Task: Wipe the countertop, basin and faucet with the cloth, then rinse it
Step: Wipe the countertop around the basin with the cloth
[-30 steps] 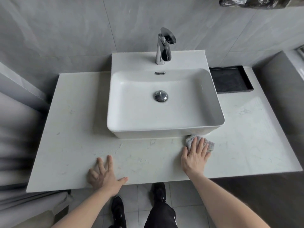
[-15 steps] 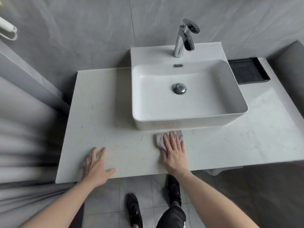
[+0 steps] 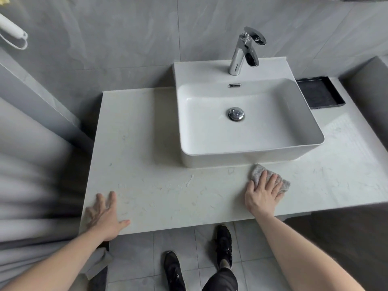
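A pale marble countertop (image 3: 147, 143) carries a white rectangular basin (image 3: 247, 131) with a chrome faucet (image 3: 241, 53) at its back. My right hand (image 3: 262, 194) presses flat on a small grey cloth (image 3: 282, 183) on the counter, just in front of the basin's front right part. The cloth shows at my fingertips; the rest is hidden under my palm. My left hand (image 3: 107, 215) lies flat with fingers spread near the counter's front left corner and holds nothing.
A black tray (image 3: 319, 93) sits on the counter to the right of the basin. Grey tiled walls close the back and left. A white bar (image 3: 12, 30) hangs at the upper left. My two black shoes (image 3: 223, 246) stand on the tiled floor below the counter edge.
My right hand with the cloth slid left along the front of the basin, then back toward the right. My left hand stayed braced at the front left.
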Tool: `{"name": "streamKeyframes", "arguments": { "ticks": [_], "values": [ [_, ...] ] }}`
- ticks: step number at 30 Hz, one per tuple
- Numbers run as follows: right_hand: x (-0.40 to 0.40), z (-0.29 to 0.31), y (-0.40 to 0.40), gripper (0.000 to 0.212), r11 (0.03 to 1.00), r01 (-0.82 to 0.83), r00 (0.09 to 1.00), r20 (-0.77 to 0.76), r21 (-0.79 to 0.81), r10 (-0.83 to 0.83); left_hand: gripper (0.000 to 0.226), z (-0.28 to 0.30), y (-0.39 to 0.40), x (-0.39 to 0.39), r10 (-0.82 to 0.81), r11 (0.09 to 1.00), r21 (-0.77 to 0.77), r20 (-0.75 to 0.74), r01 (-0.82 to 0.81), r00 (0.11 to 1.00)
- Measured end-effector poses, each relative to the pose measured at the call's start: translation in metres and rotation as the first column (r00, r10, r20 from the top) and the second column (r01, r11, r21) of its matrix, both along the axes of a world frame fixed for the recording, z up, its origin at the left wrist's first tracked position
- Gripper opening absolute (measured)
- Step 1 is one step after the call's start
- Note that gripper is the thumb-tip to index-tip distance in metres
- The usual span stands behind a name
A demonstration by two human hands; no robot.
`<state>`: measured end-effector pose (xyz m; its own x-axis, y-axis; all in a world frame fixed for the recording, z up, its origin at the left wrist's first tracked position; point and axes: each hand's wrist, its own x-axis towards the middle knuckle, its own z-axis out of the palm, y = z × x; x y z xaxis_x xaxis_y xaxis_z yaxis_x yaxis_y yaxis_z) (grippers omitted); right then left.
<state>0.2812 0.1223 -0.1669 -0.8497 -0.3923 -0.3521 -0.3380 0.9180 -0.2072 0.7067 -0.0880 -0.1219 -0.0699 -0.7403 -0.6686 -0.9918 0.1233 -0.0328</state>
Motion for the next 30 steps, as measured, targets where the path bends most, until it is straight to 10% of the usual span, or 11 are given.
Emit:
{"name": "streamKeyframes", "arguments": {
  "ticks": [17, 30],
  "values": [
    [0.190, 0.002, -0.076, 0.064, 0.645, -0.730, 0.670, -0.047, -0.224, 0.741, 0.114, 0.001, -0.001, -0.001, 0.012, 0.997, 0.081, -0.026, -0.010, 1.000],
    [-0.023, 0.021, 0.039, 0.068, 0.991, -0.107, 0.994, -0.013, 0.078, 0.108, 0.116, 0.001, 0.000, 0.001, 0.022, 0.996, 0.087, -0.050, -0.018, 0.999]
  ]
}}
